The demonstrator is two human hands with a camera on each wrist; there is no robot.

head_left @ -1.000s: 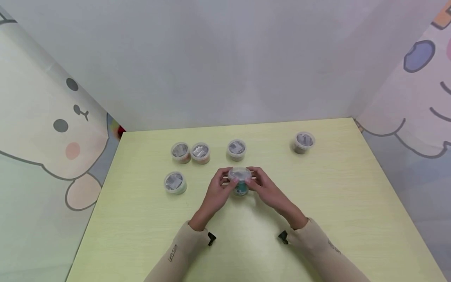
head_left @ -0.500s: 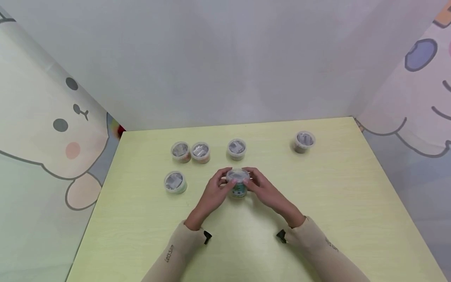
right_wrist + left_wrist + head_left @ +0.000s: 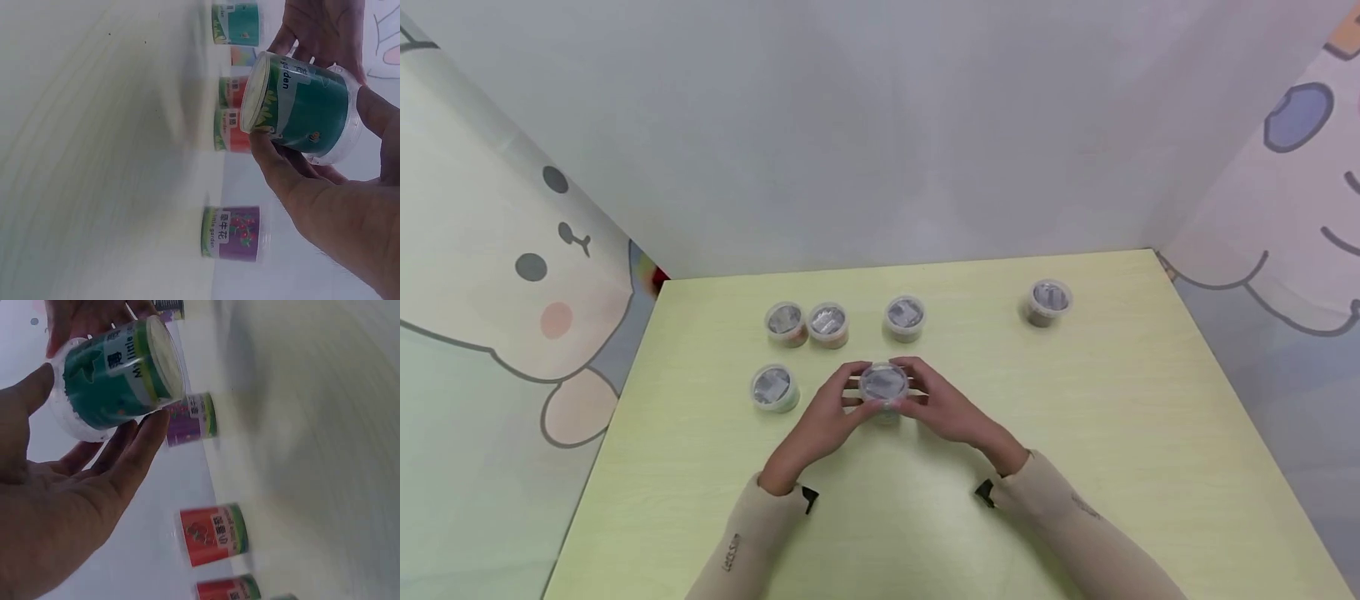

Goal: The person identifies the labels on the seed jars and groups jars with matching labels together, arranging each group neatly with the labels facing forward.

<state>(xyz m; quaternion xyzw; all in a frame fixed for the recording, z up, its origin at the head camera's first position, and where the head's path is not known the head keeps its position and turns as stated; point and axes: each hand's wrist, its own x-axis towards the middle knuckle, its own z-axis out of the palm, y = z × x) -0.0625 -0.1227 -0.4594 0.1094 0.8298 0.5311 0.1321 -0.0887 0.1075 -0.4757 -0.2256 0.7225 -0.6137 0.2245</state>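
Observation:
A clear plastic tub [image 3: 883,383] with a teal label and a see-through lid is between my hands at the middle of the table. My left hand [image 3: 825,418] grips its left side, thumb near the lid and fingers round the wall. From the other side my right hand [image 3: 951,408] grips it in the same way. In the left wrist view the tub [image 3: 109,375] appears raised off the tabletop, its label reading "My little". The right wrist view has the tub's other side [image 3: 306,106] and its pale base.
Left of my hands stands another teal-labelled tub [image 3: 773,389]. Two red-labelled tubs [image 3: 214,534] sit side by side behind it. A purple-labelled tub [image 3: 231,234] stands behind the held one. One more tub [image 3: 1047,302] is at the back right. A pale wall [image 3: 880,142] borders the table [image 3: 1112,467].
Both hands have moved left with the tub. The tub has turned or tipped so its lid faces the head camera more and less label shows. The other tubs have stayed put.

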